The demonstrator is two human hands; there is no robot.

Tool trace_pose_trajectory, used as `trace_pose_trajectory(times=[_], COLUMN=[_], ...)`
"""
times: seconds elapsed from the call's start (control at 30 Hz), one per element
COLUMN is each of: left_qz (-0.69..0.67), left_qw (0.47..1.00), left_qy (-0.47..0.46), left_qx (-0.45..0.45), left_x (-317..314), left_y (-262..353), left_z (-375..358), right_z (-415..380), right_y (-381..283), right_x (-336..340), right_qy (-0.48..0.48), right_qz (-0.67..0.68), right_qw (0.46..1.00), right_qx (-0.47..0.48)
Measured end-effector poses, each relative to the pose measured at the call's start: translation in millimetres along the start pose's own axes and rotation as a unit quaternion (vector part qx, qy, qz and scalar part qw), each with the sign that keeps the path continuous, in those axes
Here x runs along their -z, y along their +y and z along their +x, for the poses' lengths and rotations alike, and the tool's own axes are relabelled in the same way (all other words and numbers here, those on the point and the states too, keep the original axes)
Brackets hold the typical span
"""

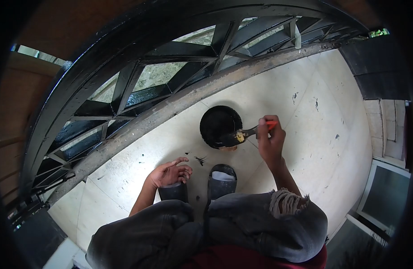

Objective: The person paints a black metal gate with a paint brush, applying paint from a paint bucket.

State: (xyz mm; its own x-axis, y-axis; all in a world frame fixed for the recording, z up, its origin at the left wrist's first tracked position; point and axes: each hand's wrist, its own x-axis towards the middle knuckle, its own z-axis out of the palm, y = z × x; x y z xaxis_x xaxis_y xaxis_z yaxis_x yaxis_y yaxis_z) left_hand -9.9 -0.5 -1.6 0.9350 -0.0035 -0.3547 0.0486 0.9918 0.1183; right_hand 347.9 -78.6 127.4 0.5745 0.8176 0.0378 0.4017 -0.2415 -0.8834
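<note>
My right hand [271, 140] is closed around the orange-tipped handle of a paintbrush [250, 132]. The brush's bristle end reaches over the rim of a round container of black paint [219, 122] on the floor; where the bristles meet the black inside, I cannot make out their edge. A yellowish patch shows near the brush head. Over my left shoe, my left hand [171, 173] hangs with its fingers loosely curled and apart, holding nothing.
A black-painted metal railing [179, 58] with triangular openings curves across the left and top, above a worn ledge [170, 105]. Black paint splashes [200, 160] mark the pale tiled floor [300, 179]. Framed panels [386, 190] stand at the right. My shoes [222, 186] are close to the container.
</note>
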Motion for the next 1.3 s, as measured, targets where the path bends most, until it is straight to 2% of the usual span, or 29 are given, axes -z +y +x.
trace_pose_trajectory(times=[0.03, 0.1, 0.17, 0.23, 0.47, 0.53, 0.57, 0.63, 0.67, 0.73, 0.83, 0.97, 1.03, 1.07, 1.13, 1.17, 1.23, 1.27, 1.3], left_qz=[0.019, 0.020, 0.023, 0.015, 0.016, 0.013, 0.013, 0.011, 0.011, 0.009, 0.009, 0.006, 0.008, 0.007, 0.006, 0.006, 0.006, 0.007, 0.009], left_qw=[1.000, 1.000, 1.000, 1.000, 1.000, 1.000, 1.000, 1.000, 1.000, 1.000, 1.000, 1.000, 1.000, 1.000, 1.000, 1.000, 1.000, 1.000, 1.000], left_qy=[0.016, 0.018, 0.019, 0.018, 0.018, 0.018, 0.017, 0.017, 0.016, 0.014, 0.016, 0.012, 0.002, 0.003, 0.010, 0.010, 0.008, 0.007, 0.009], left_qx=[0.002, 0.004, 0.006, 0.003, 0.007, 0.007, 0.007, 0.008, 0.007, 0.009, 0.006, 0.005, 0.000, 0.001, 0.006, 0.005, 0.004, 0.004, 0.005], left_x=[0, 2, 1, 1, 2, 3, 2, 1, 2, 3, 2, 3, 3, 3, 3, 3, 3, 3, 2], left_y=[0, 0, 0, 0, 1, 0, 0, 1, 1, 0, 0, 0, 0, -1, -1, 0, -1, 0, 0], left_z=[-1, -2, -1, -1, 0, 0, -1, -1, 0, -1, -1, -1, -2, -2, -2, -2, -2, -1, -1], right_z=[5, 12, 14, 13, 10, 9, 8, 5, 3, -2, -5, -3, 2, 2, 6, 7, 8, 8, 7], right_y=[10, 24, 30, 39, 54, 59, 64, 72, 75, 76, 75, 79, 69, 64, 52, 47, 38, 30, 21], right_x=[-1, -1, 0, 0, 2, 1, 1, 1, 1, -1, -6, -2, 2, 4, 7, 8, 11, 14, 17], right_qy=[-0.001, 0.069, 0.072, 0.066, 0.038, 0.037, 0.036, 0.004, 0.003, 0.009, 0.020, 0.000, -0.027, -0.027, 0.024, 0.024, 0.003, 0.004, -0.018], right_qz=[0.000, 0.245, 0.219, 0.326, 0.384, 0.498, 0.498, 0.572, 0.572, 0.621, 0.635, 0.643, 0.623, 0.623, 0.586, 0.586, 0.406, 0.405, 0.331], right_qw=[1.000, 0.959, 0.964, 0.931, 0.901, 0.836, 0.837, 0.782, 0.782, 0.722, 0.697, 0.700, 0.731, 0.731, 0.767, 0.767, 0.894, 0.894, 0.930], right_qx=[0.002, -0.123, -0.131, -0.153, -0.199, -0.226, -0.226, -0.249, -0.247, -0.306, -0.333, -0.311, -0.278, -0.279, -0.260, -0.260, -0.192, -0.190, -0.156])
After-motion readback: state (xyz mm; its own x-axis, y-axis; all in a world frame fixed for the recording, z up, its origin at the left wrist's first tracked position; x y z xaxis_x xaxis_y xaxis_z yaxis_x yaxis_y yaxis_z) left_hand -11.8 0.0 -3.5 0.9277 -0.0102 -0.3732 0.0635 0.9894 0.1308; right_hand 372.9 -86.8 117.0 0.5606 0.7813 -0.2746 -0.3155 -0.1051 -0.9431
